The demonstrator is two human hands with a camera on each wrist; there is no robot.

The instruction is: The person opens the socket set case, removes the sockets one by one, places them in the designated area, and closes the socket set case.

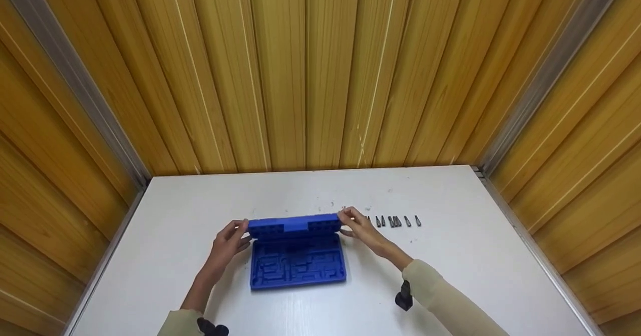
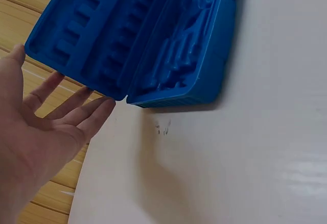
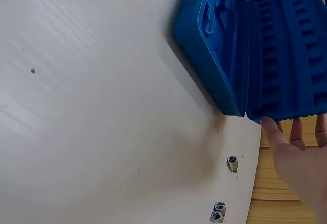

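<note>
A blue plastic case (image 1: pixel 299 266) lies on the white table with its lid (image 1: pixel 295 222) raised; moulded recesses show in both halves. At the lid's left end, my left hand (image 1: pixel 227 246) holds the edge, thumb at one corner and fingertips along the side, as the left wrist view shows. My right hand (image 1: pixel 364 230) grips the lid's right end; in the right wrist view its thumb (image 3: pixel 273 132) presses near the corner with other fingers behind the lid. Small metal sockets (image 1: pixel 395 221) stand in a row to the right of the right hand.
The white table (image 1: pixel 190 201) carries a few dark specks behind the case. Yellow wood-patterned panels (image 1: pixel 320 75) rise at the back and both sides, with grey metal posts (image 1: pixel 543 78) at the corners. Two more sockets (image 3: pixel 218 211) touch each other in the right wrist view.
</note>
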